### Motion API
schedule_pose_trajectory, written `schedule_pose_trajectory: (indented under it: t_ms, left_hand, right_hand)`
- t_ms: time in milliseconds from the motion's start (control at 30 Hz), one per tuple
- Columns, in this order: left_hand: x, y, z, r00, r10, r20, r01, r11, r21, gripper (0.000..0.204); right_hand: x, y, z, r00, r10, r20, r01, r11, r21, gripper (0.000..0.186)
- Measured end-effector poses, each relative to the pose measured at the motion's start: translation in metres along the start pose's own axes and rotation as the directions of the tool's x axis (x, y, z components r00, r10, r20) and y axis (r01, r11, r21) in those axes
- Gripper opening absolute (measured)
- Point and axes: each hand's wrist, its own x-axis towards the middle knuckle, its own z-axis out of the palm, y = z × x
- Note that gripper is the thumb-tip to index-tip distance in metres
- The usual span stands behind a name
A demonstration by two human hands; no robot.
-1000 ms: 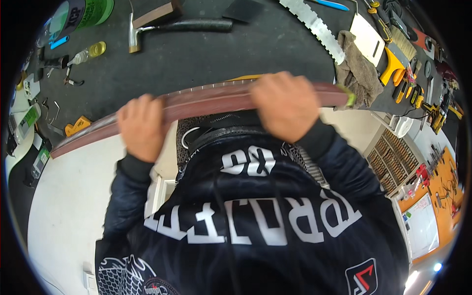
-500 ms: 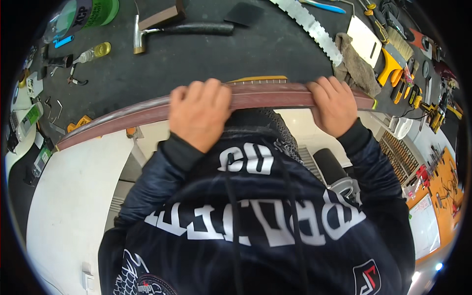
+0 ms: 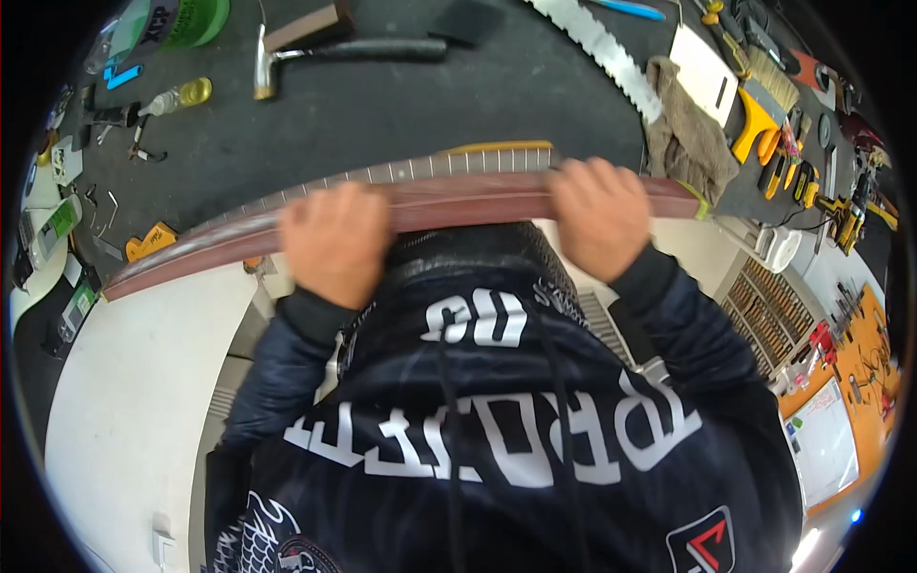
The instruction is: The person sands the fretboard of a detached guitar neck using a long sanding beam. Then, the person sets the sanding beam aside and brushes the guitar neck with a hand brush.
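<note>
A long reddish-brown straight bar [image 3: 468,199] runs across the near edge of the bench, bent by the lens. My left hand [image 3: 336,239] is closed over its middle-left part, fingers over the top. Further along, my right hand [image 3: 602,215] grips it toward its right end, thumb hidden. Just beyond the bar shows a dark fretboard [image 3: 411,169] with pale metal frets. The bar covers part of it, and I cannot tell how they touch. A thin yellow strip [image 3: 501,146] lies along the fretboard's far side.
On the dark bench [image 3: 506,105] lie a hammer [image 3: 358,50], a brown block [image 3: 308,27], a notched metal straightedge [image 3: 611,62] and a crumpled grey-brown cloth [image 3: 693,143]. Brushes and yellow-handled tools [image 3: 755,124] crowd the right. Small bottles [image 3: 181,97] stand left.
Both hands have moved left, with the bar shifting left and a little nearer to me. More of the frets now shows beyond it.
</note>
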Motion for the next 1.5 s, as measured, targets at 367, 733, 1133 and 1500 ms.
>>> schedule_pose_trajectory:
  t_ms: [367,733,1133,1500]
  left_hand:
    - [-0.005,0.024,0.002,1.000,-0.008,-0.028,0.007,0.999,-0.040,0.051]
    - [0.014,0.032,-0.002,1.000,0.024,-0.001,-0.024,0.998,-0.054,0.046]
    - [0.024,0.018,-0.010,1.000,0.022,-0.003,-0.022,0.997,-0.076,0.037]
    - [0.037,0.009,-0.018,0.998,0.025,0.053,-0.020,0.994,-0.104,0.052]
  right_hand:
    - [-0.016,0.010,-0.003,0.999,-0.023,0.032,0.024,0.999,-0.042,0.021]
    - [-0.020,0.035,-0.013,0.996,-0.015,0.091,0.019,0.999,-0.043,0.018]
    - [-0.003,0.033,-0.011,0.996,0.000,0.089,0.000,1.000,0.000,0.021]
    - [0.010,0.042,-0.018,0.994,-0.017,0.107,0.018,1.000,-0.004,0.026]
